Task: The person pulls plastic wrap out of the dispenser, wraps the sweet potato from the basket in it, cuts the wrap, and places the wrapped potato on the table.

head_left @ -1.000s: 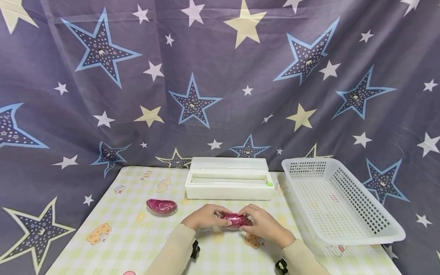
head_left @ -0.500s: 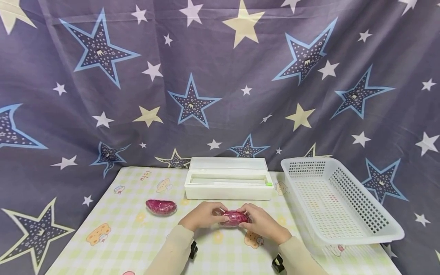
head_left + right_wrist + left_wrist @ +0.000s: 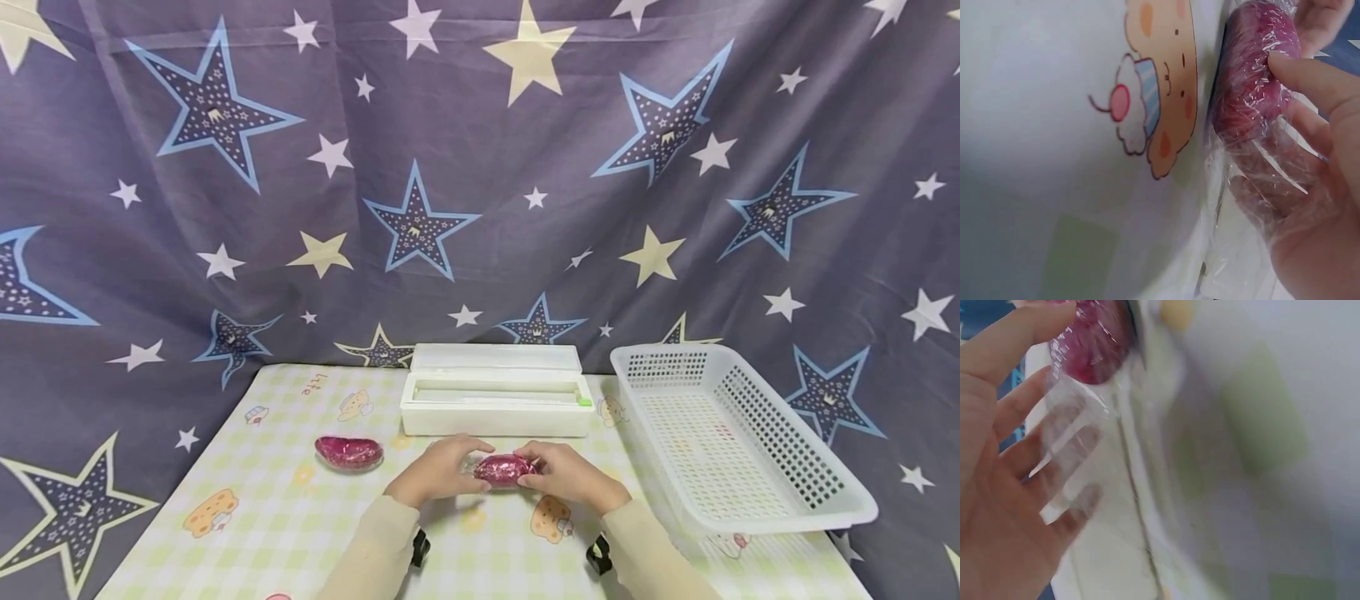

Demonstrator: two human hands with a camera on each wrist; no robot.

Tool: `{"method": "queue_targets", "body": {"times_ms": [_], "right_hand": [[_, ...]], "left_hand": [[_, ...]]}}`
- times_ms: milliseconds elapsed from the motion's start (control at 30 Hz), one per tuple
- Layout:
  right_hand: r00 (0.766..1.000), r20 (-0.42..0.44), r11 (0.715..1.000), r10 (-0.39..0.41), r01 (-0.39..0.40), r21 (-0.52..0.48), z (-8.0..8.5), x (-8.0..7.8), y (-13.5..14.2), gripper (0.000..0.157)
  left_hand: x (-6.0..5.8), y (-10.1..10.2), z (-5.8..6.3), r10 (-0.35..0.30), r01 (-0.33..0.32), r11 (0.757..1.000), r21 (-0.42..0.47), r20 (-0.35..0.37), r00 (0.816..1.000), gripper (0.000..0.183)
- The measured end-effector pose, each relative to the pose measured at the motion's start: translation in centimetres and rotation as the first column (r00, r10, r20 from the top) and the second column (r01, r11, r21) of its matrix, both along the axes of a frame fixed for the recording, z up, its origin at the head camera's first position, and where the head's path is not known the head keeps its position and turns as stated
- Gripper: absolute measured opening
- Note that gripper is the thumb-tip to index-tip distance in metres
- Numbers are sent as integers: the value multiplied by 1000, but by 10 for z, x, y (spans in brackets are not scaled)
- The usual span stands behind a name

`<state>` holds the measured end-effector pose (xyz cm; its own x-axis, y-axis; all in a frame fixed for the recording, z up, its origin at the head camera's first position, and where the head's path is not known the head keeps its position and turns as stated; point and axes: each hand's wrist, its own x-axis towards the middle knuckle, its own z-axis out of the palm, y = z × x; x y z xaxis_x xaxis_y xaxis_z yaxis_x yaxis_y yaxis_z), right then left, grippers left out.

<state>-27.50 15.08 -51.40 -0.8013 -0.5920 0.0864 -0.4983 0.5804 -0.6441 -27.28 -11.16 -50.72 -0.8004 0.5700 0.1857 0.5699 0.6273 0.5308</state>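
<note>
Lying crosswise between both hands, the magenta oval fruit piece wrapped in clear cling film (image 3: 507, 469), long axis running nine to three o'clock on the pale green checked tablecloth with cartoon bears (image 3: 255, 500). Pinching its nine o'clock end, the left hand (image 3: 437, 472), thumb on top and fingers curled beneath, loose clear film (image 3: 1079, 456) draping over those fingers in the left wrist view. Gripping the three o'clock end, the right hand (image 3: 567, 477), thumb pressing down on the fruit (image 3: 1259, 69) and fingers curling under through bunched film (image 3: 1254, 206). Sitting about equally near, both hands; neither clearly closer.

Resting just off the table or touching it, cannot tell from the head view; in the right wrist view lying against the cloth beside a printed bear.

Standing at twelve o'clock from the grip, near but apart, the white rectangular plastic cling-film dispenser box with its lid up (image 3: 497, 402). Lying at nine o'clock, well apart, a second magenta wrapped fruit piece, heart-shaped (image 3: 349, 452). Sitting at two o'clock, the white perforated plastic basket (image 3: 780, 500), overhanging the table's edge. Hanging behind everything, the grey-purple star-printed curtain (image 3: 480, 167). Blocking nothing between hands and basket or box.
</note>
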Motion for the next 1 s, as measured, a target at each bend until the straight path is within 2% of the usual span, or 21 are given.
{"method": "queue_targets", "body": {"times_ms": [67, 167, 267, 400, 500, 733, 1000], "right_hand": [[1000, 5, 1000, 0, 0, -7, 0, -1, 0, 37], [1000, 24, 1000, -8, 8, -18, 1, -2, 0, 32], [998, 53, 1000, -19, 20, -22, 2, -4, 0, 28], [994, 105, 999, -13, 17, -39, 2, -6, -1, 26], [991, 132, 999, -6, 12, -43, 2, -7, -1, 27], [990, 141, 999, 19, -15, -33, 4, -5, 0, 23], [971, 227, 996, 70, -57, -62, 5, 2, 5, 15]], "left_hand": [[3, 7, 5, 12, -11, 1000, 5, -63, 998, 50], [7, 18, 11, -11, 14, 999, 29, -98, 995, 41], [12, 26, 12, -19, 20, 1000, 8, -98, 995, 38], [17, 30, 8, 50, -57, 996, -68, -101, 994, 44], [19, 30, 5, 80, -89, 992, -91, -97, 992, 47], [19, 31, 4, 84, -99, 989, -112, -129, 988, 41], [20, 29, 4, 82, -101, 988, -119, -158, 984, 34]]}}
